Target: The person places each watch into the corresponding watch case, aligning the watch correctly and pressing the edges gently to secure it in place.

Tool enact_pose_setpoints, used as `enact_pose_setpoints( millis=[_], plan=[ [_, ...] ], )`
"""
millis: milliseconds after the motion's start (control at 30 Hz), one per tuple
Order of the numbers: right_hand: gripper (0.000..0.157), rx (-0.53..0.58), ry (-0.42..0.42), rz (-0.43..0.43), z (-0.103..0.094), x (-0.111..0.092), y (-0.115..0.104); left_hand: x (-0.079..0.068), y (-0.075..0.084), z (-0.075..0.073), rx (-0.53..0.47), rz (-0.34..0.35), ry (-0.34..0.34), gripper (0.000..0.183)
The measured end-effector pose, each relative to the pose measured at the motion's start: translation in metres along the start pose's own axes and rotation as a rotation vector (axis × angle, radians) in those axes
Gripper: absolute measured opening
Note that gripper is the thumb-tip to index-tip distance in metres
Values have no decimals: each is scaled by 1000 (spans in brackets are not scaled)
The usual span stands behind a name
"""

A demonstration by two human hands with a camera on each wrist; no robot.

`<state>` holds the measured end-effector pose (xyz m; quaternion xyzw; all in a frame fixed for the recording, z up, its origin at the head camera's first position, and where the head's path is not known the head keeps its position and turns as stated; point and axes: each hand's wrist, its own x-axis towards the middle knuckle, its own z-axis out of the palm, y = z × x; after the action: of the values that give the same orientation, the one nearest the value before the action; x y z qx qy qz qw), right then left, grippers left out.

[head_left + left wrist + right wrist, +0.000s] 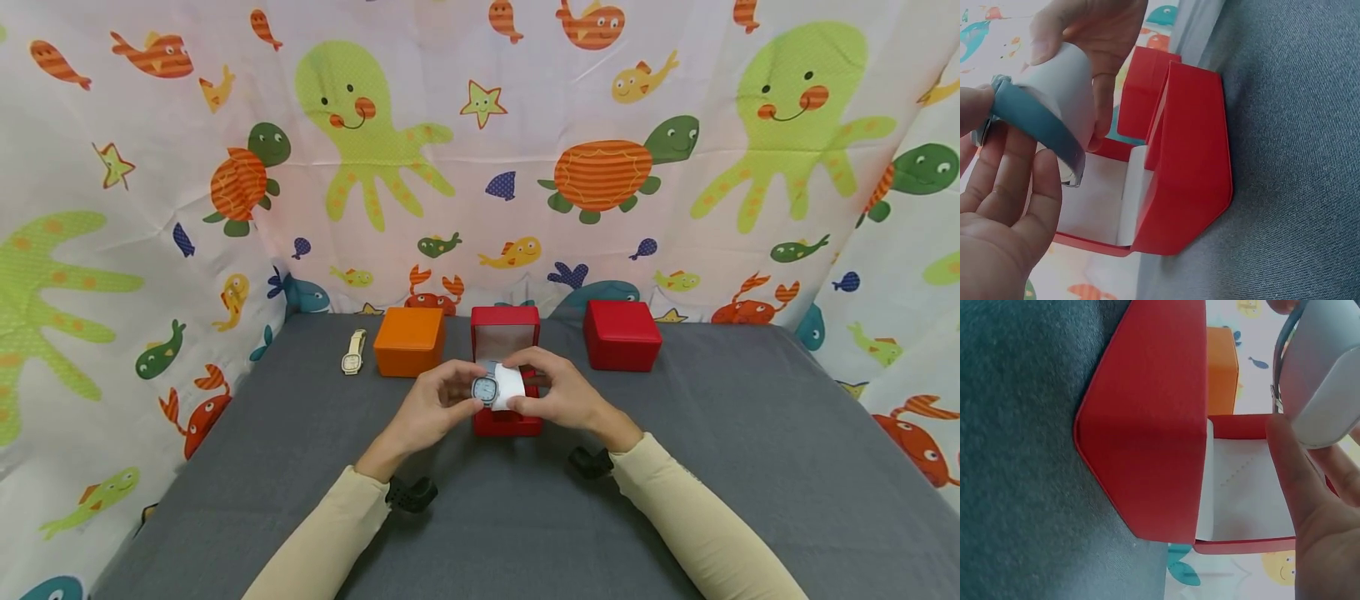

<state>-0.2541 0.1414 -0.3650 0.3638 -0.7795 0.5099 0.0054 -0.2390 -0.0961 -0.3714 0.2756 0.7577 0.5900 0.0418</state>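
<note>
In the head view my left hand (426, 410) pinches a wristwatch (485, 390) with a pale square face by its case. My right hand (561, 392) grips a white watch cushion (511, 387), holding it against the watch. The left wrist view shows the watch's blue strap (1034, 120) around one end of the cushion, its buckle end near the left fingers. Whether the strap is fastened I cannot tell. Both hands are above an open red watch box (507, 427), whose lid stands up at the back with a white lining.
An orange box (409, 342) stands left of the open one, closed. Farther left lies a gold-coloured watch (354, 352). A closed red box (622, 336) stands to the right. Behind the grey-covered table (510, 533) hangs a curtain (480, 192) with sea animals.
</note>
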Motion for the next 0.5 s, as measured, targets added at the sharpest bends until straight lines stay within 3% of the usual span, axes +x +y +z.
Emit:
enact_pose_setpoints(
  millis=[67, 233, 500],
  plan=[
    [44, -5, 14, 2, 1, 0, 0, 1, -8, 1, 6, 20, 13, 37],
    [43, 0, 42, 8, 2, 0, -1, 2, -9, 4, 58, 77, 45, 39],
    [39, -32, 83, 56, 2, -1, -4, 5, -11, 14, 273, 200, 119, 53]
  ],
)
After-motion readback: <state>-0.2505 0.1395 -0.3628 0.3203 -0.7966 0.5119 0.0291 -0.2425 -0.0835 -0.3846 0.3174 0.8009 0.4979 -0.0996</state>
